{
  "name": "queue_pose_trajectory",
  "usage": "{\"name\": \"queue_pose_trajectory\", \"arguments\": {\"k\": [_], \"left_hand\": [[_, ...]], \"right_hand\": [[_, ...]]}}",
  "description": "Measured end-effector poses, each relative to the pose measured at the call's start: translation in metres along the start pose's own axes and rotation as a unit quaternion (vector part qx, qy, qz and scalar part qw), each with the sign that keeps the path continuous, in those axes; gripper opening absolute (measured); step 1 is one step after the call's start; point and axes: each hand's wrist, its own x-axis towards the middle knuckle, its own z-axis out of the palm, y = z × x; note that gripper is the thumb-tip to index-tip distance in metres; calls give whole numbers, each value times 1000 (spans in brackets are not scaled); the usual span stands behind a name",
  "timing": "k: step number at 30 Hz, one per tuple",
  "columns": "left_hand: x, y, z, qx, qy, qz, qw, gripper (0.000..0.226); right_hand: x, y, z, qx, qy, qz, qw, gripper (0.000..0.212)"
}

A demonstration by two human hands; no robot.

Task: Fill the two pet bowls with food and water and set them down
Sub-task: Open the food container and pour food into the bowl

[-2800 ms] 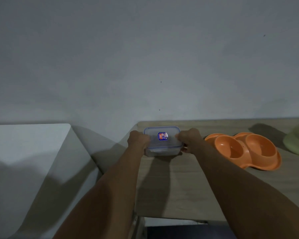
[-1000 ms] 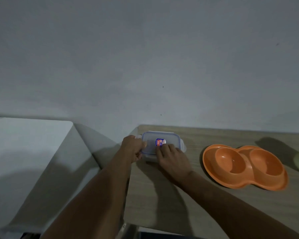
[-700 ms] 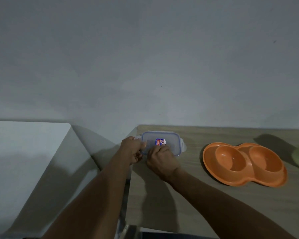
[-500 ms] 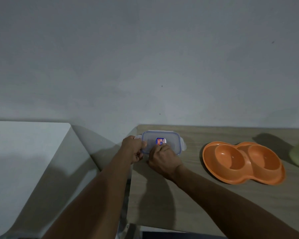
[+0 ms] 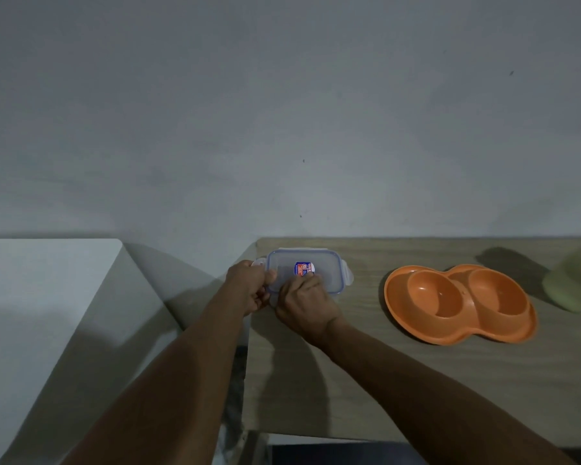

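A clear plastic food container (image 5: pixel 326 268) with a blue-rimmed snap lid and a small sticker sits at the back left corner of the wooden table (image 5: pixel 366 364). My left hand (image 5: pixel 249 288) grips its left end, thumb on the lid. My right hand (image 5: pixel 307 305) holds its front edge, fingers curled over the lid near the sticker. The side flaps stick outward. To the right lies an orange double pet bowl (image 5: pixel 457 302), both cups empty, apart from my hands.
A pale green vessel (image 5: pixel 574 285) stands at the table's right edge, partly cut off. A white surface (image 5: pixel 47 313) lies to the left, with a gap between it and the table. A grey wall rises directly behind.
My right hand moved from the container's right end to its front edge. My left hand kept its grip on the left end. In the last half second, almost nothing moved.
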Motion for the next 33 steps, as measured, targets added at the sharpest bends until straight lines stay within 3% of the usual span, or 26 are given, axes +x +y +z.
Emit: {"name": "queue_pose_trajectory", "arguments": {"k": [7, 13, 16, 19, 21, 25, 28, 29, 33], "left_hand": [[1, 4, -4, 13, -29, -30, 999, 27], [1, 7, -5, 26, -27, -29, 999, 29], [0, 7, -4, 2, -38, -31, 999, 25], [1, 5, -4, 17, -25, -38, 999, 29], [0, 5, -4, 14, -11, -30, 999, 30], [-5, 6, -1, 16, 12, -9, 1000, 31], [-9, 6, -2, 13, 13, -5, 1000, 29], [-10, 6, -1, 17, 18, -1, 1000, 28], [-10, 4, 1, 65, 67, 40, 995, 27]], "right_hand": [[4, -1, 8, -7, -10, -21, 1000, 14], [1, 3, -6, 26, -78, -15, 997, 34], [6, 29, -29, 199, -82, -100, 972, 31], [-3, 67, -27, 345, -53, -10, 937, 28], [-8, 82, -13, 447, -49, 86, 889, 35], [-5, 83, 17, 622, -84, 219, 747, 78], [-2, 73, 32, 740, -82, 350, 569, 74], [0, 71, 40, 733, -79, 388, 553, 70], [12, 71, 41, 666, -95, 453, 585, 60]]}}
